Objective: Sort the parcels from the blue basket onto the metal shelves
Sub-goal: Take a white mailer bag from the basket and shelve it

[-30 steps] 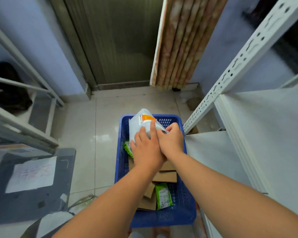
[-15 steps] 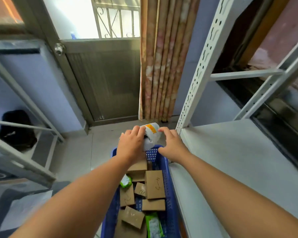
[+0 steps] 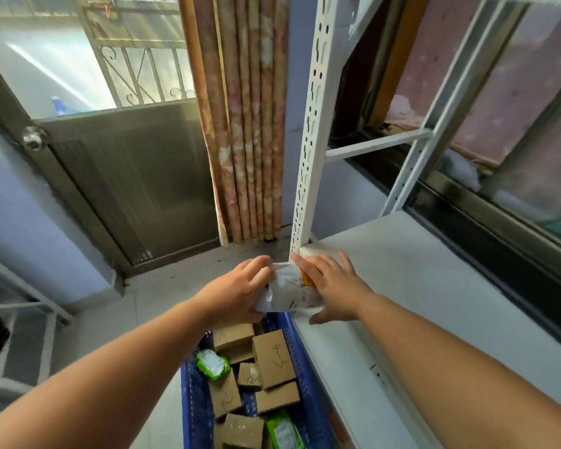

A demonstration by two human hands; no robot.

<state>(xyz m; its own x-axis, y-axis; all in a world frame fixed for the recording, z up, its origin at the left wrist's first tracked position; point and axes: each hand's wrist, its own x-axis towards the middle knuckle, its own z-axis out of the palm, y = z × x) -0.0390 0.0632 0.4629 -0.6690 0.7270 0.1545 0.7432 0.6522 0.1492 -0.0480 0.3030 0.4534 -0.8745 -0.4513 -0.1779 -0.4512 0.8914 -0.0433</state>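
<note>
A brown box [image 3: 274, 359] by the right edge of the basket [image 3: 191, 400] says "4-5" in pen. The small box [image 3: 249, 376] beside it and the bag [image 3: 289, 293] have marks too blurry to read.

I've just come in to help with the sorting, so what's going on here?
A person holds a white plastic mailer parcel with an orange label at the corner of the white metal shelf, just above the blue plastic basket. The left hand grips its left side; the right hand lies on it, fingers spread. In the basket lie brown cardboard boxes and green packets.
</note>
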